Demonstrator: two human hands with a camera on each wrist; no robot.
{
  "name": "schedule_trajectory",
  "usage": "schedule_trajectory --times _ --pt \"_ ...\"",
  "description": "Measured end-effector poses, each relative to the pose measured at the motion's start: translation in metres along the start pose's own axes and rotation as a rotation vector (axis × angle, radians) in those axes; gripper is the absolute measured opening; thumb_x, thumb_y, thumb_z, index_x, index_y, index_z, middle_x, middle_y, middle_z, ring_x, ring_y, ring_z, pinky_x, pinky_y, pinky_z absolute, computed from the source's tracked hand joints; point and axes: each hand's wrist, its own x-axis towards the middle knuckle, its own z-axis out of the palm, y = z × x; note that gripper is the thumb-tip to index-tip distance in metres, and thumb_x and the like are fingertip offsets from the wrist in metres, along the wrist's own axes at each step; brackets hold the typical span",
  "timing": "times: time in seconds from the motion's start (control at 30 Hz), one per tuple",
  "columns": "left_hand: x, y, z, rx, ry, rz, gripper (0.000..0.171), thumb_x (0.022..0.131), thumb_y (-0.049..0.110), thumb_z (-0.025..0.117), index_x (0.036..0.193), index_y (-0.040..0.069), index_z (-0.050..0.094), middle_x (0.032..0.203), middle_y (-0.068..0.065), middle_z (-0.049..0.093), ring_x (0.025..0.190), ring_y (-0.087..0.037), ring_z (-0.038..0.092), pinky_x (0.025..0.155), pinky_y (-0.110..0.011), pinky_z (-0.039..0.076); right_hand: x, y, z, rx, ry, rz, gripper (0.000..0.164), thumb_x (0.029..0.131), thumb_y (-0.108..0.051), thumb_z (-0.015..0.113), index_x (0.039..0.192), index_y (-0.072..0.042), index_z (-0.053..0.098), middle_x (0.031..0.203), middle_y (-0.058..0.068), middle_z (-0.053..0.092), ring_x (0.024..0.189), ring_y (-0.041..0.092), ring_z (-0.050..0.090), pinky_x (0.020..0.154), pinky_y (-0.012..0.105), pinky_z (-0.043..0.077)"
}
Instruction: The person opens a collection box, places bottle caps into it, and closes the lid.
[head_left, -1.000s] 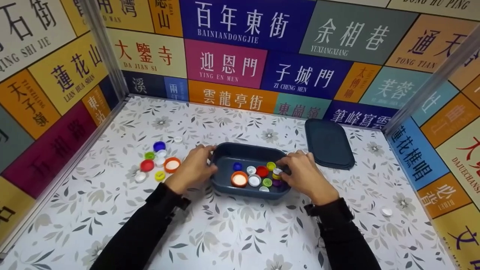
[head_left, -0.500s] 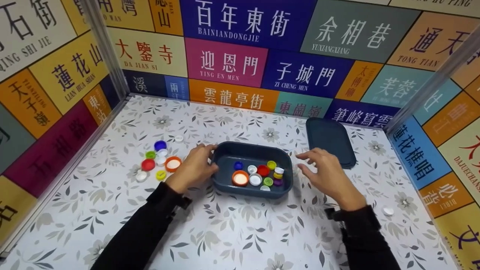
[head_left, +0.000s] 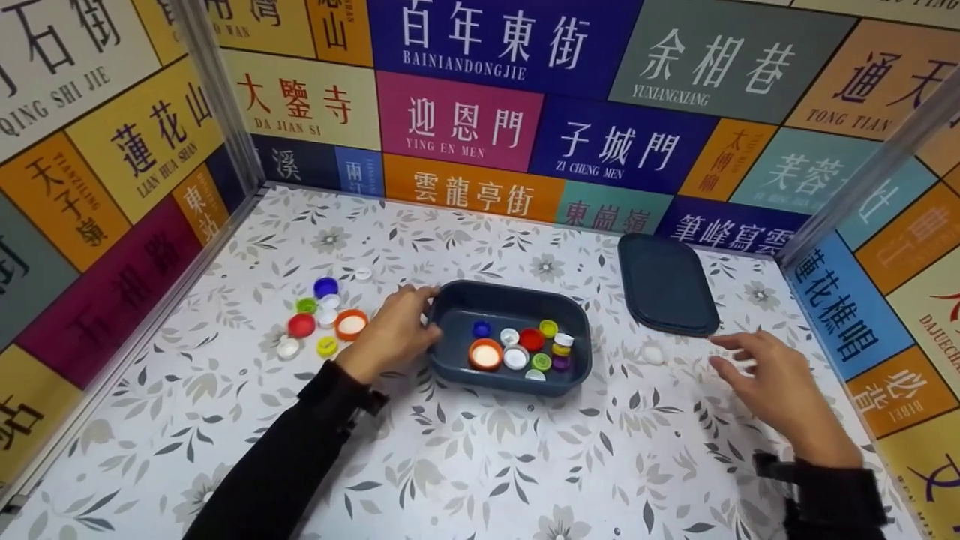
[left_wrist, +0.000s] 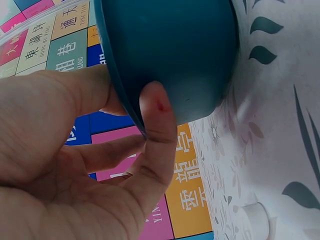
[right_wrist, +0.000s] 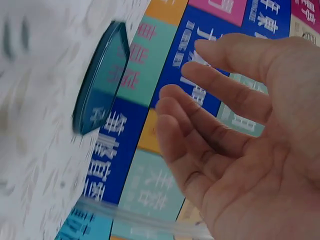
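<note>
Box [head_left: 510, 298] risked tipping if left hand [head_left: 394, 330], pinching its rim, tugged (right hand [head_left: 780, 390] loose, empty, by right edge of table [head_left: 765, 307]).

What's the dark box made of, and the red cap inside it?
The dark box seems plastic: smooth with a soft sheen, no grain, in the left wrist view. The red cap is probably plastic too, from its even, bright colour; too small to tell its finish.

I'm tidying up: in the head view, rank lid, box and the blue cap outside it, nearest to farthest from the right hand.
1. Lid, up-left of the right hand.
2. Box, at centre.
3. Blue cap, left of the box.
</note>
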Motion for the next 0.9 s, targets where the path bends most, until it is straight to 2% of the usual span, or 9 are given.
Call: schedule_trajectory --times 0.07,0.13,0.33,0.5,0.57,0.7,0.9 --pt "0.0 0.0 0.0 -0.004 0.008 0.007 0.07 0.095 0.005 0.079 0.162 -0.005 0.061 0.131 -0.025 0.073 0.119 -0.037 0.072 0.105 -0.053 0.065 -0.006 0.013 -0.008 -0.031 -0.064 0.052 0.04 0.108 -0.018 0.083 0.142 0.001 0.078 0.133 0.036 0.075 0.116 0.056 0.076 0.095 0.067 0.068" --pt "-0.001 0.0 0.0 -0.01 0.019 0.018 0.07 0.094 0.004 0.079 0.161 -0.006 0.062 0.129 -0.025 0.074 0.119 -0.038 0.072 0.106 -0.053 0.064 -0.012 0.025 -0.017 -0.065 -0.138 0.105 0.047 0.109 -0.023 0.082 0.147 0.003 0.074 0.137 0.039 0.072 0.119 0.06 0.073 0.096 0.074 0.064" --pt "-0.001 -0.001 0.0 -0.016 0.024 0.034 0.069 0.094 0.003 0.08 0.16 -0.007 0.063 0.127 -0.023 0.076 0.119 -0.038 0.071 0.105 -0.053 0.064 -0.026 0.058 -0.03 -0.1 -0.318 0.186 0.065 0.105 -0.03 0.087 0.15 0.012 0.067 0.141 0.047 0.068 0.118 0.064 0.068 0.092 0.072 0.062" --pt "0.0 0.0 0.0 -0.018 0.012 0.01 0.07 0.095 0.004 0.08 0.162 -0.005 0.061 0.128 -0.023 0.075 0.12 -0.037 0.071 0.106 -0.053 0.064 -0.033 0.071 -0.026 -0.077 -0.44 0.273 0.08 0.1 -0.039 0.091 0.155 0.012 0.062 0.148 0.052 0.061 0.13 0.07 0.062 0.104 0.08 0.057" --pt "-0.001 0.001 0.0 -0.022 0.007 -0.003 0.07 0.096 0.005 0.08 0.163 -0.004 0.061 0.13 -0.023 0.075 0.121 -0.037 0.071 0.107 -0.053 0.064 -0.033 0.073 -0.023 -0.074 -0.483 0.314 0.084 0.098 -0.042 0.093 0.156 0.011 0.062 0.149 0.052 0.06 0.13 0.068 0.062 0.106 0.08 0.056" --pt "-0.002 0.002 0.0 -0.023 -0.002 -0.021 0.07 0.098 0.005 0.081 0.164 -0.003 0.061 0.132 -0.023 0.073 0.122 -0.036 0.071 0.108 -0.052 0.064 -0.032 0.076 -0.018 -0.066 -0.511 0.347 0.077 0.096 -0.038 0.095 0.15 0.008 0.067 0.144 0.048 0.064 0.124 0.061 0.065 0.105 0.076 0.057" --pt "-0.001 0.005 -0.001 -0.024 -0.018 -0.041 0.07 0.099 0.006 0.081 0.166 -0.002 0.059 0.134 -0.022 0.073 0.123 -0.036 0.071 0.109 -0.052 0.064 -0.03 0.079 -0.012 -0.061 -0.491 0.336 0.048 0.098 -0.023 0.091 0.135 0.004 0.076 0.131 0.04 0.072 0.113 0.05 0.069 0.102 0.071 0.06"
